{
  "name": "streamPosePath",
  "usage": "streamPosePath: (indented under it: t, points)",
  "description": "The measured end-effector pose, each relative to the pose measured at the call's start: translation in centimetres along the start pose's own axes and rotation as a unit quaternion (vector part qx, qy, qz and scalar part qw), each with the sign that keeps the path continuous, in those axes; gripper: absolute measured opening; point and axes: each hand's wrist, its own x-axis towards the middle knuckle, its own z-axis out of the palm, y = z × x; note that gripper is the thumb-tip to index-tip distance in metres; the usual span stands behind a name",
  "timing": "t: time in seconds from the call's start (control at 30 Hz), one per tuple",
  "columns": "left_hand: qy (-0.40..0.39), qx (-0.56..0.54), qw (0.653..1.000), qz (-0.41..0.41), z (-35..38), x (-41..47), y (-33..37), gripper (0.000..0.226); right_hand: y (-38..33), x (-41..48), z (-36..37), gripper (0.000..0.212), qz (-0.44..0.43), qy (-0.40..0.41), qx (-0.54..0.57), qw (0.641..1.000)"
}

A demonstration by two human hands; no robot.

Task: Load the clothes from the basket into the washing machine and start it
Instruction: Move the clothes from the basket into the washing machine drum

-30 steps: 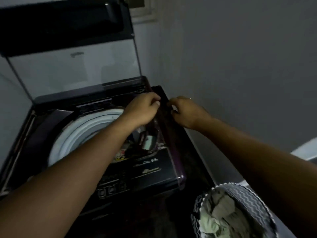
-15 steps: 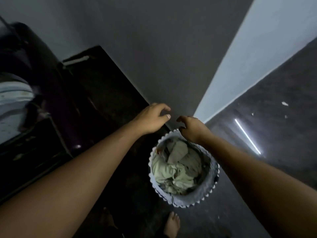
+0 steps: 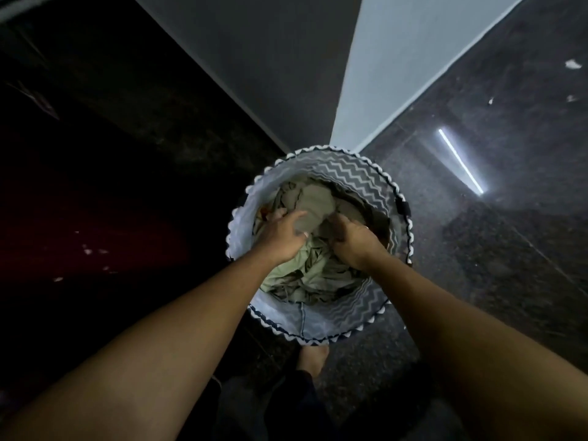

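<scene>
A round fabric basket [image 3: 359, 176] with a grey zigzag pattern and a scalloped rim stands on the floor below me. It holds several crumpled pale green and olive clothes [image 3: 318, 202]. Both my hands are inside it. My left hand [image 3: 281, 233] lies on the pile, with a fold of pale cloth between its thumb and fingers. My right hand [image 3: 353, 238] has its fingers curled down into the clothes beside it. The washing machine [image 3: 63, 218] is only a dark maroon mass at the left; its opening is out of view.
The basket stands against a wall corner, with a grey wall [image 3: 270, 58] and a pale wall strip [image 3: 397, 58] behind it. A glossy dark floor [image 3: 509, 249] with a light streak spreads to the right. My bare foot [image 3: 313, 358] is just in front of the basket.
My view swung from the machine's open top down to the basket. Both hands left the machine's rim, dropped into the basket and closed on the clothes.
</scene>
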Motion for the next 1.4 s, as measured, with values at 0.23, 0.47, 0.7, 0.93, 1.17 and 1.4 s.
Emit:
streamPosePath:
  t: [0.23,0.47,0.7,0.93,1.17,1.4]
  points:
    - [-0.036,-0.064,0.995,0.061,2.1,2.3,-0.1,0.044,1.8,2.2,3.2,0.044,0.057,0.075,0.394,0.914]
    - [-0.189,-0.276,0.929,0.16,1.0,-5.0,4.0,0.029,0.8,0.7,-0.1,0.034,0.132,-0.039,0.578,0.805]
    - [0.056,-0.472,0.867,-0.15,-1.3,-5.0,2.2,0.02,-2.6,-3.5,-2.6,0.04,0.078,-0.08,0.607,0.787]
    - [-0.044,-0.489,0.851,-0.186,-2.2,-0.2,1.8,0.07,-4.7,-8.3,-2.7,0.034,0.001,-0.265,0.467,0.844]
    - [-0.083,-0.662,0.745,-0.006,-6.2,-6.3,5.8,0.035,-0.7,-7.0,-2.9,0.056,0.082,0.169,0.498,0.847]
    - [-0.031,-0.378,0.925,-0.016,-4.2,-10.3,3.8,0.029,-5.8,-8.3,-2.1,0.025,0.036,0.098,0.595,0.797]
